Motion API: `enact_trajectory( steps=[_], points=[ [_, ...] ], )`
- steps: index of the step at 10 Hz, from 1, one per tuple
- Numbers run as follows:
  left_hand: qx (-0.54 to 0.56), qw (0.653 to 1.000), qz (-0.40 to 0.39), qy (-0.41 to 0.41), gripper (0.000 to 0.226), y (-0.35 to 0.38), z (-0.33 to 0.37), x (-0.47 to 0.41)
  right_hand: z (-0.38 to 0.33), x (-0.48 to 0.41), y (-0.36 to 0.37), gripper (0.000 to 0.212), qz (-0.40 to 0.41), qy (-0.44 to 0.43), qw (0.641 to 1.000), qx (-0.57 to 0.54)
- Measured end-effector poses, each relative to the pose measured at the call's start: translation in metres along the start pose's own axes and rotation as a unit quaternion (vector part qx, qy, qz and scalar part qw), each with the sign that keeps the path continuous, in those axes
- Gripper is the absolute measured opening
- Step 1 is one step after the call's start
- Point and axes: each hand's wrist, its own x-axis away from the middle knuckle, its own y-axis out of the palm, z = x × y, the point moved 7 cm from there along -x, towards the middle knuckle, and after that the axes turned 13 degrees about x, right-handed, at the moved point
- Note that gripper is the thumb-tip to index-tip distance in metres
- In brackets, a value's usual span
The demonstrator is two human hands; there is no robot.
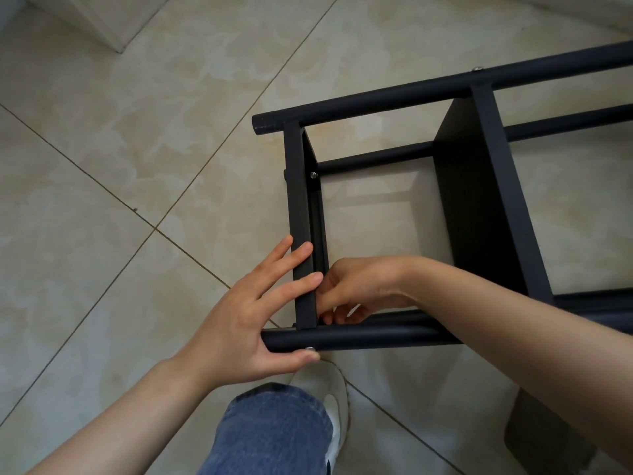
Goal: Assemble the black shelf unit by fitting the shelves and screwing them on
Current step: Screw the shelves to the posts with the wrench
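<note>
**Bracing the end shelf**

The black shelf unit (479,200) lay sideways on the tiled floor (137,166). The left hand (246,323), fingers straight, braced the end shelf (301,200), thumb beside a screw (310,349) in the near tube (376,335). The right hand (356,286) curled inside the corner, its hold hidden. The metal looked rigid and slick, so the tubes seemed the best grip.
</note>
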Motion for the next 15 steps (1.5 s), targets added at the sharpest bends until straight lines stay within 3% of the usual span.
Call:
enact_trajectory(
  steps=[6, 8, 11, 15],
  points=[
    [0.004, 1.0, 0.006, 0.004, 0.077, 0.0003, -0.0012, -0.0002, 0.0022, 0.0002, -0.0036, 0.023, 0.01, 0.007, 1.0, -0.012],
    [0.005, 1.0, 0.005, 0.005, 0.077, 0.0001, -0.0007, -0.0005, -0.0012, 0.0043, -0.0026, 0.016, -0.025, -0.024, 0.998, -0.044],
    [0.008, 1.0, 0.007, 0.005, 0.077, 0.0007, -0.0007, -0.0006, -0.0006, 0.0022, 0.0039, 0.015, -0.047, 0.0, 0.999, -0.013],
    [0.014, 1.0, 0.011, 0.004, 0.077, 0.0002, -0.0006, -0.0006, -0.0011, -0.0007, 0.0026, 0.02, -0.02, -0.017, 1.0, -0.004]
  ],
)
